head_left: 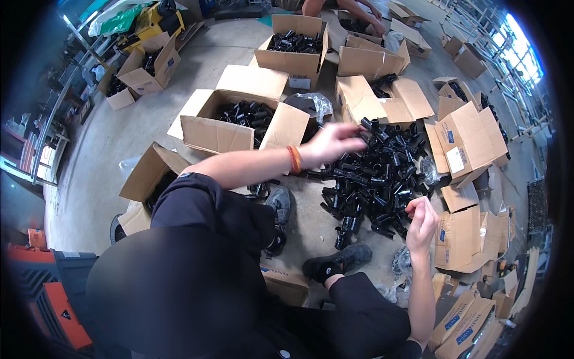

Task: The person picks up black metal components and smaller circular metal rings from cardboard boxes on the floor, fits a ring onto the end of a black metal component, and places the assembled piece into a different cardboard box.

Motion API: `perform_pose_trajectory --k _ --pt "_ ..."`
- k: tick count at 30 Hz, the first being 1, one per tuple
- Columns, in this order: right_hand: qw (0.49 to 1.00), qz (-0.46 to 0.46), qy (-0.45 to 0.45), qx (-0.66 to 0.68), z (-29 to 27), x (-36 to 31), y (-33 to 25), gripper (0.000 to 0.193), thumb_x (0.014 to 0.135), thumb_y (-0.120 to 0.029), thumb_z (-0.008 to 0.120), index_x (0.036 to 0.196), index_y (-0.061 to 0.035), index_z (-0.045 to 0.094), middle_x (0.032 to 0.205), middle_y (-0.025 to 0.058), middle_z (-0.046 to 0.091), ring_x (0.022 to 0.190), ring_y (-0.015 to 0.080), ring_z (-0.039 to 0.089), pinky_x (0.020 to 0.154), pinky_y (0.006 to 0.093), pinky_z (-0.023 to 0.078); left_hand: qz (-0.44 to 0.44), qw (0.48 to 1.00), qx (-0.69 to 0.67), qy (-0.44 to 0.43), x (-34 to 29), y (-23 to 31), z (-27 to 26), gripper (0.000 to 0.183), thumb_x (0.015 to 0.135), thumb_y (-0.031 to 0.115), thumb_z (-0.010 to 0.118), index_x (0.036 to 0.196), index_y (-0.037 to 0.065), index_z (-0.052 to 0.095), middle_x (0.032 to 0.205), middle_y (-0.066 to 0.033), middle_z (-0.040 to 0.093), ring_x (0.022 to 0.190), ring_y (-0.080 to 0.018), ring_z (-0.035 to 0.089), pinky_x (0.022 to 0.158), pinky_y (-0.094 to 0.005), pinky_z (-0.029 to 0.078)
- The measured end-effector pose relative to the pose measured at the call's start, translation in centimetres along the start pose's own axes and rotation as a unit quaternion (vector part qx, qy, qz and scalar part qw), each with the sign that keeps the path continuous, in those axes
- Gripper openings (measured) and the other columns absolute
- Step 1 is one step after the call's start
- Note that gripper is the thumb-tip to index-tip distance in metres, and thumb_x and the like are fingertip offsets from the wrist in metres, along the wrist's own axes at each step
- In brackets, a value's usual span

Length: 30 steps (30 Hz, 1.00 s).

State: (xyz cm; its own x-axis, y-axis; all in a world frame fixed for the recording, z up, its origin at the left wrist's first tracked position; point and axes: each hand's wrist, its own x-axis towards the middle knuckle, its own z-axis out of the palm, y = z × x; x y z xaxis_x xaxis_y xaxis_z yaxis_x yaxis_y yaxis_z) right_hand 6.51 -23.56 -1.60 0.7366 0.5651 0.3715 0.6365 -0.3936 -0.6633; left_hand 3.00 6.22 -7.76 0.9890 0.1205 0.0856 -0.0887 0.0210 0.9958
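A heap of glossy black plastic parts (373, 179), short and tube-like, lies on the floor in front of me. Over the heap's far left edge reaches my left hand (332, 145), a red-orange band on its wrist. Its fingers are stretched out, slightly blurred, with nothing visible in them. My right hand (422, 222) is raised beside the heap's near right edge. Its fingers are curled together, and whatever they may hold is hidden. Beyond my left forearm stands a cardboard box (218, 134) with more black parts inside.
Another box of black parts (293, 63) stands farther back. Cardboard boxes (466, 143) line the right side. A tilted box (143, 179) is by my left arm. My shoes (350, 257) flank the near floor. Another person's arm (365, 15) reaches into a far box.
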Motion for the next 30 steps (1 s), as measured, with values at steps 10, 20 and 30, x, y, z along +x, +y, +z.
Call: perform_pose_trajectory --k 10,20,30 --pt "0.993 0.054 -0.038 0.094 0.5 0.5 -0.5 0.039 0.102 -0.021 0.033 0.088 0.0033 0.06 0.078 0.0094 0.061 0.069 0.017 0.057 0.065 0.0292 0.045 -0.304 0.878 0.343 0.136 0.5 -6.8 -30.1 0.052 0.075 0.04 0.079 0.114 0.007 0.068 0.096 -0.0014 0.067 0.083 -0.0131 0.06 0.073 -0.0286 0.05" --pt "0.564 0.205 -0.083 0.796 -2.5 1.7 -0.1 0.077 0.097 -0.061 0.026 0.149 -0.0039 0.027 0.15 0.0194 0.034 0.136 0.0354 0.038 0.111 0.0475 0.032 -0.01 0.851 0.471 0.231 4.6 -8.9 -25.9 0.044 0.098 0.036 0.052 0.075 -0.002 0.055 0.061 -0.006 0.048 0.062 -0.0142 0.046 0.058 -0.0345 0.04" --pt "0.554 0.15 -0.121 0.81 -5.1 0.6 -1.2 0.082 0.095 -0.066 0.021 0.152 -0.0072 0.019 0.152 0.0213 0.03 0.139 0.0402 0.031 0.112 0.0518 0.029 -0.111 0.948 0.296 0.051 5.8 -2.9 -12.6 0.054 0.098 0.051 0.048 0.062 0.01 0.05 0.055 0.0056 0.046 0.049 -0.005 0.047 0.045 -0.022 0.038"
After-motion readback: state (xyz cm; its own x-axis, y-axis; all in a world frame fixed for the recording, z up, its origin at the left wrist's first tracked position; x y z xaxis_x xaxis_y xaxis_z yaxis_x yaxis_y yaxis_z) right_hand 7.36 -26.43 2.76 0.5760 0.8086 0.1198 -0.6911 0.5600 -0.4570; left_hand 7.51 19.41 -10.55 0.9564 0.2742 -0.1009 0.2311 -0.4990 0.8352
